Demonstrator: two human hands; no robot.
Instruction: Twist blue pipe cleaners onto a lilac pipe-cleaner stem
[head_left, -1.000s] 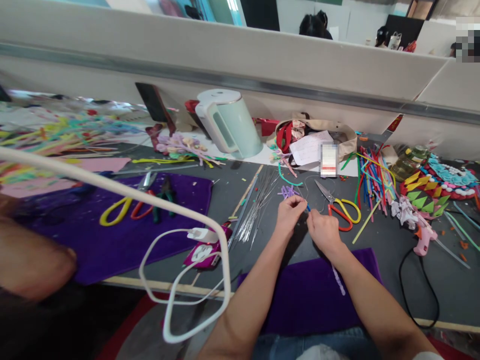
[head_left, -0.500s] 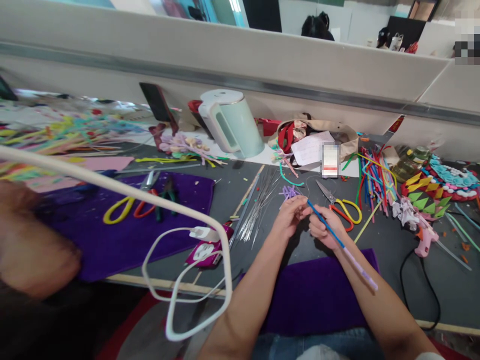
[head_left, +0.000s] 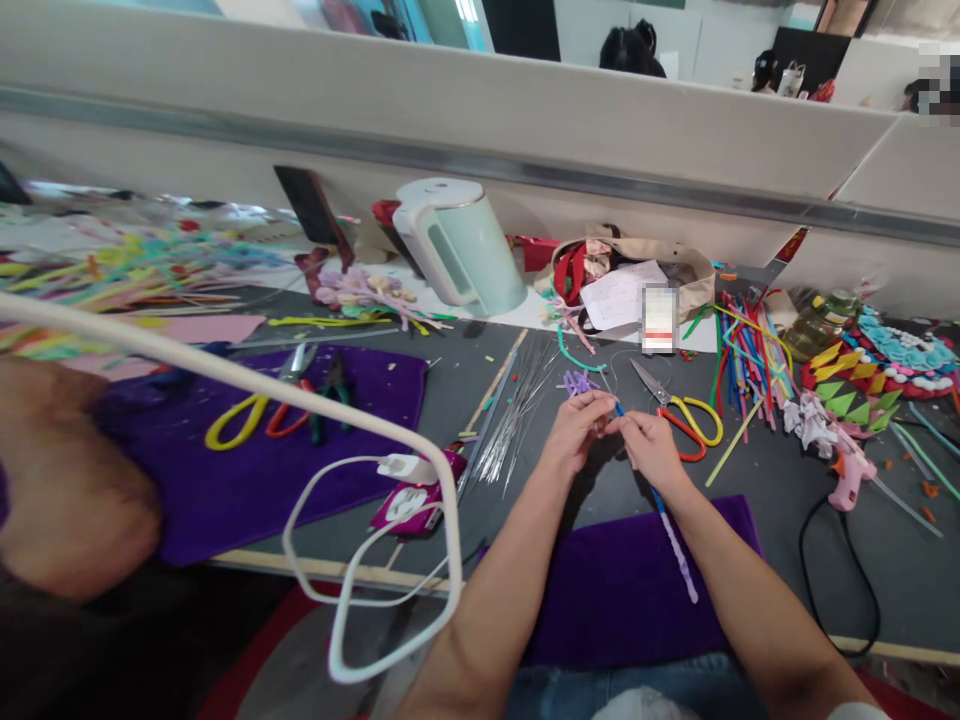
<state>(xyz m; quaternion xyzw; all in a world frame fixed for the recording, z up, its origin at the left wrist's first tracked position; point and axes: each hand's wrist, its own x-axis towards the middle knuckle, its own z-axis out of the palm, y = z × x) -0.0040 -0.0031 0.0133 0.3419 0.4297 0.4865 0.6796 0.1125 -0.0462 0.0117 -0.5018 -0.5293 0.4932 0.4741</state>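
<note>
My left hand (head_left: 586,422) and my right hand (head_left: 646,440) are close together above the dark table. Both have their fingers closed on a blue and lilac fuzzy stem (head_left: 673,545). Its lilac end hangs below my right hand, over a purple cloth (head_left: 615,590). A thin wire rises from the stem's upper end near my left fingertips. Just behind my left hand lies a small lilac fuzzy piece (head_left: 577,383). Scissors with yellow and red handles (head_left: 686,418) rest to the right of my right hand.
A kettle (head_left: 476,245) stands at the back. Thin wires (head_left: 517,410) lie left of my hands. Fuzzy stems (head_left: 754,350) and a pink glue gun (head_left: 851,480) are at right. A white cable (head_left: 397,430) crosses the left, near another person's arm (head_left: 75,480).
The stem's lilac end has swung left and down, off my right forearm. My right hand has turned and its fingers have moved closer to my left fingers.
</note>
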